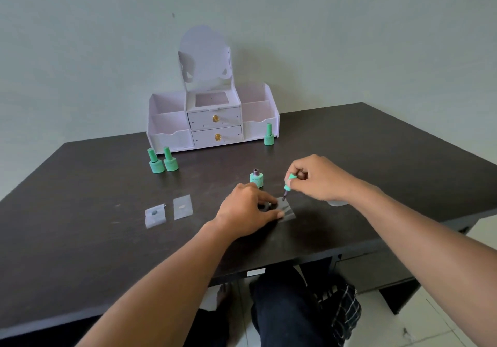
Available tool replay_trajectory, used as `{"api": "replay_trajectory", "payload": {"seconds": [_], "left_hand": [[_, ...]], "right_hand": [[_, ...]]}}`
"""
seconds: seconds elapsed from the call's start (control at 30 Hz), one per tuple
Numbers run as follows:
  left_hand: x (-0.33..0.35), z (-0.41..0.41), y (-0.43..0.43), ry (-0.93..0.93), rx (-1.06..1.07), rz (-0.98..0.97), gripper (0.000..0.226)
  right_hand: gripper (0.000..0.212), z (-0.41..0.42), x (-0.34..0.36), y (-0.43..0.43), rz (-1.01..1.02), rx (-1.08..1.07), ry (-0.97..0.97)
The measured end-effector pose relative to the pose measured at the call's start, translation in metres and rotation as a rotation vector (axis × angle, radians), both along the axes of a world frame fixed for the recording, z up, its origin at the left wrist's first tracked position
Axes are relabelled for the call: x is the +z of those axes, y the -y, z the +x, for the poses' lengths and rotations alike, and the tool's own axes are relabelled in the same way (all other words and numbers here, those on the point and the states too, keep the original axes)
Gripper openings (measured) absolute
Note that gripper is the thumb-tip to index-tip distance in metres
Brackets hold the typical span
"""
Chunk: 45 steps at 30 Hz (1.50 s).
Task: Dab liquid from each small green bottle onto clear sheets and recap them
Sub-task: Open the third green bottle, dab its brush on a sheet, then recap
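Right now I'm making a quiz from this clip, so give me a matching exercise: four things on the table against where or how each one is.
Things:
1. open bottle
2. brush cap
3. lone capped bottle
4. sheet with dark dab

States:
A. beside the organizer's right end
B. held in the right hand
C. uncapped, just beyond the left hand
D. leftmost of the sheets

Pairs: 1-C, 2-B, 3-A, 4-D
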<state>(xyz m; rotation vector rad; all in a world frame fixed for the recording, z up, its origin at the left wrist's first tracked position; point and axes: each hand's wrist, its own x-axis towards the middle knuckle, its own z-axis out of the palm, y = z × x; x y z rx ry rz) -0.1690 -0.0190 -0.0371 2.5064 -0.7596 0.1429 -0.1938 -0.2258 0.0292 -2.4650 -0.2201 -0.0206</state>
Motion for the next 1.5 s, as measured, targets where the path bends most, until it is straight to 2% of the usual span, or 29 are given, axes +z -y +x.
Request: {"api": "replay_trajectory", "payload": {"seconds": [0.33,0.6,0.97,1.27,1.5], "left_hand": [[-0.003,0.002,-0.006,-0.016,0.009,0.014,0.044],[-0.003,0.001,-0.013,-0.020,0.019,0.019,0.045],[0.018,0.005,-0.070,-0.014,0.100,0.250,0.046],[0.030,0.028,-0.118,-0.007,0.184,0.316,0.035],[0.037,0.037,-0.135,-0.047,0.206,0.287,0.030]], "right_hand": [[0.014,-0.003,-0.017,-0.011,-0.052,0.015,-0.040],[0.014,0.000,-0.004,-0.010,-0.014,-0.025,0.021],[0.009,0.019,0.003,-0.056,-0.031,0.083,0.029],[0.013,0.041,0.005,-0.092,-0.026,0.141,0.020],[0.015,0.054,0.010,-0.107,-0.020,0.162,0.006]]}}
